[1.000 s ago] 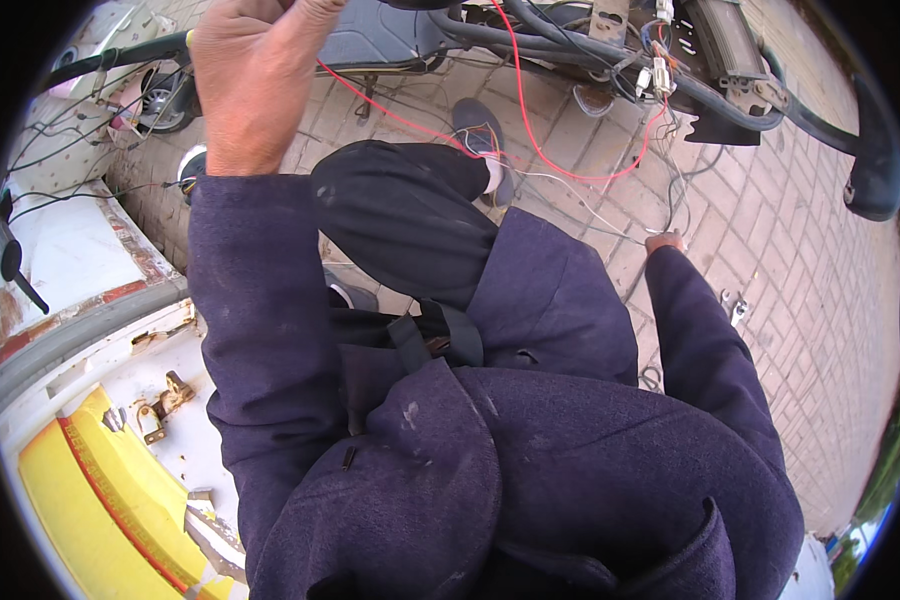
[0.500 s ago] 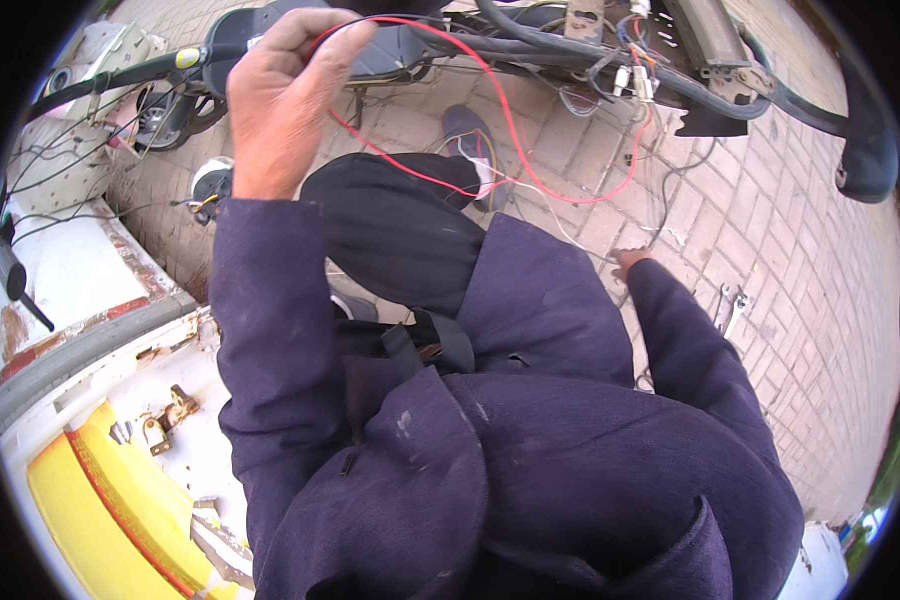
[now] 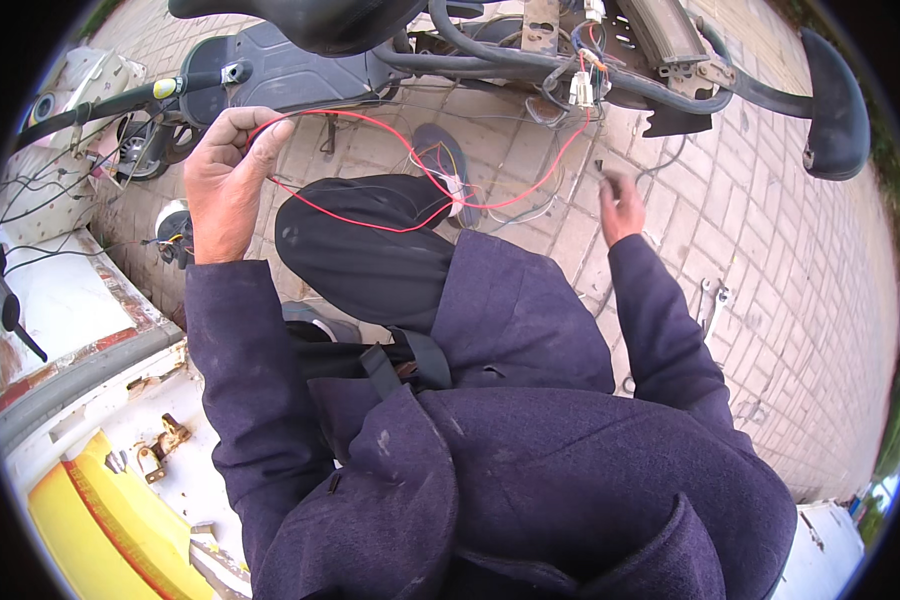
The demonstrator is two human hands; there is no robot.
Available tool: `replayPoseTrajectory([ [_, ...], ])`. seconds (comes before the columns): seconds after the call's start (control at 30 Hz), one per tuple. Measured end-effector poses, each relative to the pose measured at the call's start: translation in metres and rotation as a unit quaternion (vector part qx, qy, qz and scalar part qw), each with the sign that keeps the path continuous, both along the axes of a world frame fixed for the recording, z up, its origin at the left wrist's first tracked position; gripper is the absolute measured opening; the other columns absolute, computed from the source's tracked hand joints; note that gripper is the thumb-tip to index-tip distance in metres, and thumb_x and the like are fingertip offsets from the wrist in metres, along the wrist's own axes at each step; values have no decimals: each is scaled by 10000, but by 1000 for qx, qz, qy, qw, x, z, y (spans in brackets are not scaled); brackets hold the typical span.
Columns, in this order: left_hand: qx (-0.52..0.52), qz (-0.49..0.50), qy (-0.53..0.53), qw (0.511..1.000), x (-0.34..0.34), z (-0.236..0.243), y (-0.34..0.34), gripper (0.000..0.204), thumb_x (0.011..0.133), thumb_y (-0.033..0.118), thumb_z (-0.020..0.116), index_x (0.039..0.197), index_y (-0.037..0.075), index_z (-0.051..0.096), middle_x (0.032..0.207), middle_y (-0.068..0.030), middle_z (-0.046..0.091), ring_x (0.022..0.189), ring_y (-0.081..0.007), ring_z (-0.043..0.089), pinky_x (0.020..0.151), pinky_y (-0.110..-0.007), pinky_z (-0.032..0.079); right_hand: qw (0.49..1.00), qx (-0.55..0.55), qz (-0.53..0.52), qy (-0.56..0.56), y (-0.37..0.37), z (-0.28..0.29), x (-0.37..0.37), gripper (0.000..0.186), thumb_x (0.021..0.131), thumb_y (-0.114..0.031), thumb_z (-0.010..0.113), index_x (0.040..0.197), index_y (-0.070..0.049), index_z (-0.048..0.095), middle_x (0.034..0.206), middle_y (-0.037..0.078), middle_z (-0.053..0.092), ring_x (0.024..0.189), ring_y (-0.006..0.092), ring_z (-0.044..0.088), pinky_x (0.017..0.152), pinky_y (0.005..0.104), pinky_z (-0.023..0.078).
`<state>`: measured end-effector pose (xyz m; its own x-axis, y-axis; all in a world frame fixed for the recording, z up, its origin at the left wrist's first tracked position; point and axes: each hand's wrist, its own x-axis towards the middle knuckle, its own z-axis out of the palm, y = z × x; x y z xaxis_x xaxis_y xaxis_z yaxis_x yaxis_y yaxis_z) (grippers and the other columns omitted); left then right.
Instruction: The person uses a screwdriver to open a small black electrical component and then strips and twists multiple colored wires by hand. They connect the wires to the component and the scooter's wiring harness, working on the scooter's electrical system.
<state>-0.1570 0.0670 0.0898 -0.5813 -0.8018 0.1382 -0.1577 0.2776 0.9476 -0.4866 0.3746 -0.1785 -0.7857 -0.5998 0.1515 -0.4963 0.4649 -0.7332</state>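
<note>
Pinched between the thumb and fingers of my left hand (image 3: 228,185) is a red wire (image 3: 370,122). It sweeps in loose loops over my knee and shoe toward a white plug connector (image 3: 582,90) on the frame of a partly stripped scooter (image 3: 490,62). A thin dark wire also runs from near that hand. Low over the paving on the right, my right hand (image 3: 622,208) reaches out with its fingers partly spread. Just beyond its fingertips is a small dark piece (image 3: 599,166). Nothing shows in its grasp.
Two wrenches (image 3: 712,305) lie on the brick paving (image 3: 770,250) at right. A black seat (image 3: 320,22) and a dark footboard (image 3: 290,72) are ahead. On the left are a round motor-like part (image 3: 175,232) with wires and a white and yellow panel (image 3: 100,500).
My right hand has lifted from the thin wire on the paving and moved forward to the small dark piece. My left hand, still pinching the red wire, sits lower in the view, which has shifted.
</note>
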Motion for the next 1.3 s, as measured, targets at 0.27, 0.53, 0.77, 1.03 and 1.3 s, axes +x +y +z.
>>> replayPoseTrajectory([
  [0.27, 16, -15, -15, 1000, 5, -7, -3, 126, 917, 74, 743, 1021, 26, 692, 834, 43, 623, 692, -24, 494, 606, -187, 378, 988, -127, 31, 84, -49, 83, -22, 361, 905, -174, 751, 1219, -39, 636, 1062, 85, 636, 955, 168, 619, 837, 314, 514],
  [0.53, 33, -28, -41, 998, 12, -10, -1, 132, 930, 79, 726, 1032, 10, 680, 833, 32, 620, 686, -30, 502, 613, -195, 400, 992, -121, 15, -35, -66, 68, -24, 325, 899, -218, 758, 1152, -35, 669, 1030, 87, 645, 886, 174, 631, 817, 313, 514],
  [0.77, 82, -35, -59, 994, -4, -26, 4, 155, 946, 122, 713, 1041, 6, 675, 787, 45, 598, 675, -29, 482, 610, -191, 382, 990, -114, 42, -69, -68, 71, -25, 268, 920, -222, 746, 1041, -5, 646, 969, 46, 684, 891, 104, 616, 801, 267, 496],
  [1.03, 100, -87, -86, 987, -26, -36, 14, 161, 950, 154, 712, 1013, 13, 668, 759, 52, 566, 668, -35, 461, 599, -204, 363, 960, -201, 40, -192, -69, 61, -30, 318, 949, -177, 684, 1210, -2, 637, 903, 61, 697, 853, 120, 623, 804, 279, 484],
  [1.3, -11, -270, -224, 936, -86, -77, 30, 187, 964, 172, 637, 1018, -7, 648, 817, -24, 623, 722, -94, 562, 672, -265, 469, 893, -127, 192, -387, -69, 61, -18, 251, 976, -149, 661, 1183, -11, 696, 971, 54, 715, 931, 136, 662, 877, 310, 523],
])
